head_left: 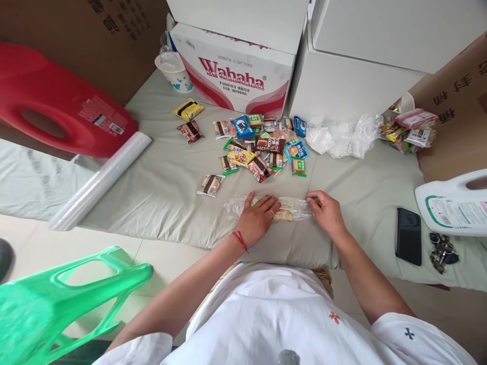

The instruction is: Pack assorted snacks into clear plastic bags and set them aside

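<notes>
A clear plastic wrap (299, 209) lies near the cloth's front edge, with a small yellow and green snack packet (283, 215) inside it. My left hand (258, 215) rests on the wrap's left part, palm down with fingers spread, partly hiding the packet. At the wrap's right end, my right hand (325, 210) pinches the plastic between thumb and fingers. Beyond my hands is a loose pile of wrapped snacks (269, 145). One snack packet (211, 185) lies apart, to the left of the wrap.
Crumpled clear plastic (342, 137) lies behind, beside a wrapped snack bundle (416, 129). At right are a phone (408, 236), keys (443, 252) and a white bottle (456, 205). A plastic roll (101, 180), red jug (64, 101) and green stool (49, 309) are at left.
</notes>
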The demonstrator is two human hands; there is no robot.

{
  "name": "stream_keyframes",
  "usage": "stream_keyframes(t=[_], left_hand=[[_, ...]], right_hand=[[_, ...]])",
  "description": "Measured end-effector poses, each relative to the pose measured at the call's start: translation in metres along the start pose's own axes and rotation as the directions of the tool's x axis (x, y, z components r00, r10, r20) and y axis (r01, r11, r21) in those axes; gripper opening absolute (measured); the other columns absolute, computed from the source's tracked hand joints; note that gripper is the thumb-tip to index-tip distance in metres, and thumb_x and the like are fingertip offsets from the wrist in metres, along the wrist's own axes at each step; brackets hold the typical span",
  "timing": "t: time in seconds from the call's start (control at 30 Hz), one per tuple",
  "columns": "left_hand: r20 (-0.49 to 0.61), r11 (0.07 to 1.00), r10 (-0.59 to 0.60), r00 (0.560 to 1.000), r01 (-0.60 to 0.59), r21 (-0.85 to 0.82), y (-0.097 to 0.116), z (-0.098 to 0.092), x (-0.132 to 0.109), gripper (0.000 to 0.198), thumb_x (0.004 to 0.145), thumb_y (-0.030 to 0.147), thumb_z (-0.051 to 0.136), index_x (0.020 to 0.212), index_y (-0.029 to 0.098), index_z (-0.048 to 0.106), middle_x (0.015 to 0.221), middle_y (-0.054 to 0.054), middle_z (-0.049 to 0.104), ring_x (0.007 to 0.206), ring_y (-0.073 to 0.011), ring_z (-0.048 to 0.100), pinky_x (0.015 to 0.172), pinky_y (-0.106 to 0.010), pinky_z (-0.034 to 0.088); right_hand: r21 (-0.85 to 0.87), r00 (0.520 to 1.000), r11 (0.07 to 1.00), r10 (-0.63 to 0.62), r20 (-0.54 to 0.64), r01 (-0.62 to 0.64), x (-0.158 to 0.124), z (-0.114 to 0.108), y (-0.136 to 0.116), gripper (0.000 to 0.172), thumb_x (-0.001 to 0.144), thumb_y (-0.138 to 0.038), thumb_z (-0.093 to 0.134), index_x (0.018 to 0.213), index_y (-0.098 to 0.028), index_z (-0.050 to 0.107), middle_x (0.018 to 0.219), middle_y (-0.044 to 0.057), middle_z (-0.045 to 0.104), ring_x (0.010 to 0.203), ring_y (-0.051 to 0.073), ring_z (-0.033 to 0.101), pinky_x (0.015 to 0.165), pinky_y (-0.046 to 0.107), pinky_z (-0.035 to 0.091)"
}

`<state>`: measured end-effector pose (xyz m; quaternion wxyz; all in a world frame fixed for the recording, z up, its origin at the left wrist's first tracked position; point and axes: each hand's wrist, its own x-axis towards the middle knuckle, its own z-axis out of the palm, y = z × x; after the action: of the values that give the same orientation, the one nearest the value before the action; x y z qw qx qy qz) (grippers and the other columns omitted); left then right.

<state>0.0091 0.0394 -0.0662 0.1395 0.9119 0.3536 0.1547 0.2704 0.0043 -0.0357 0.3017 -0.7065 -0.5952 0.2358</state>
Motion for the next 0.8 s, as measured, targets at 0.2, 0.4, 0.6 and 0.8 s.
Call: stream_keyframes(t=[0.2, 0.4, 0.6, 0.8], left_hand=[[0.022, 1.0, -0.013, 1.0, 0.014, -0.021, 0.003, -0.004, 0.001, 0.042, 0.102, 0.019, 0.046, 0.14, 0.027, 0.061, 0.148, -0.011, 0.061, 0.144, -0.026, 0.05, 0.125, -0.065, 0.019], [0.046, 1.0, -0.001, 0.999, 0.001, -0.006, 0.005, -0.005, -0.001, 0.045, 0.103, 0.018, 0.044, 0.143, 0.033, 0.059, 0.152, -0.009, 0.057, 0.145, -0.0269, 0.049, 0.123, -0.065, 0.02], [0.036, 1.0, -0.014, 0.999, 0.014, 0.002, 0.006, -0.003, -0.002, 0.044, 0.104, 0.019, 0.041, 0.142, 0.033, 0.06, 0.151, -0.008, 0.058, 0.143, -0.0278, 0.05, 0.122, -0.067, 0.02], [0.025, 1.0, -0.022, 0.999, 0.022, -0.007, 0.01, -0.003, -0.004, 0.046, 0.103, 0.017, 0.043, 0.142, 0.034, 0.059, 0.151, -0.01, 0.058, 0.144, -0.0296, 0.05, 0.121, -0.071, 0.02]], right_hand=[[-0.196, 1.0, 0.981, -0.015, -0.02, 0.011, -0.002, 0.002, 0.006, 0.048, 0.096, -0.056, 0.053, 0.122, -0.017, 0.065, 0.103, 0.012, 0.071, 0.086, 0.025, 0.059, 0.084, 0.04, 0.048], [-0.132, 0.994, 0.99, -0.034, 0.108, 0.048, -0.001, 0.004, -0.003, 0.028, 0.092, -0.043, 0.056, 0.079, -0.021, 0.065, 0.084, 0.006, 0.063, 0.082, 0.022, 0.056, 0.079, 0.035, 0.046], [-0.097, 0.979, 0.989, 0.127, 0.16, -0.112, -0.005, 0.005, -0.013, 0.038, 0.087, -0.056, 0.062, 0.098, -0.02, 0.068, 0.079, 0.002, 0.067, 0.069, 0.018, 0.058, 0.062, 0.027, 0.041], [0.135, 0.972, 0.965, 0.21, 0.104, -0.223, 0.003, 0.018, -0.03, 0.033, 0.084, -0.051, 0.064, 0.073, -0.021, 0.064, 0.057, -0.003, 0.055, 0.052, 0.013, 0.048, 0.051, 0.024, 0.036]])
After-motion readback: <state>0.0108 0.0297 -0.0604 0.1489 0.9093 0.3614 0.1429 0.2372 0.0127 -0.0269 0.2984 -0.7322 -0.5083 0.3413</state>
